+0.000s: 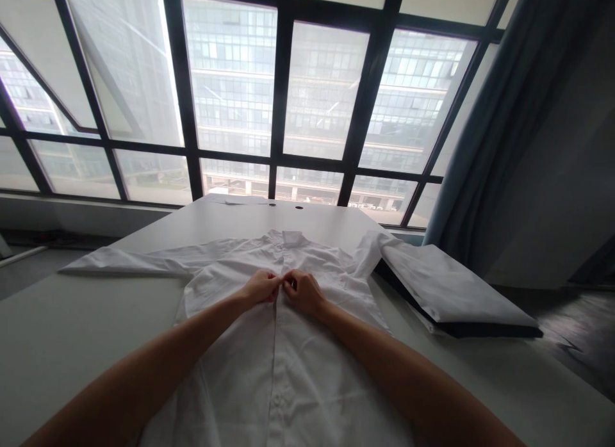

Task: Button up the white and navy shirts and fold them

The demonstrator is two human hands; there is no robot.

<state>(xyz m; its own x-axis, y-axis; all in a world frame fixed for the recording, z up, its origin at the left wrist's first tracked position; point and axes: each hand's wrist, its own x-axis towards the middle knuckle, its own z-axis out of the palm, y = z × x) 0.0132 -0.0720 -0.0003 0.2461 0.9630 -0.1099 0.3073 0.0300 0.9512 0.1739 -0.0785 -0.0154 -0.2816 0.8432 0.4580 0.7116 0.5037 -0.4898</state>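
Note:
A white button-up shirt [240, 370] lies face up on the table, its collar toward the window and its hem toward me. One sleeve stretches out to the left; the other reaches right, to a folded pile. At the upper chest, my left hand [262, 287] pinches the front edge of the shirt. My right hand [302, 292] is closed on the same front placket, its fingertips meeting those of the left. Whether a button sits between the fingers is hidden. Below the hands the placket runs down the middle, with small buttons near the bottom.
On the right of the white table [96, 332] lies a folded stack of white and dark cloth [446, 290]. White paper [243, 200] rests at the far edge. Beyond stand large framed windows [230, 75], with a blue-grey curtain [485, 127] at the right.

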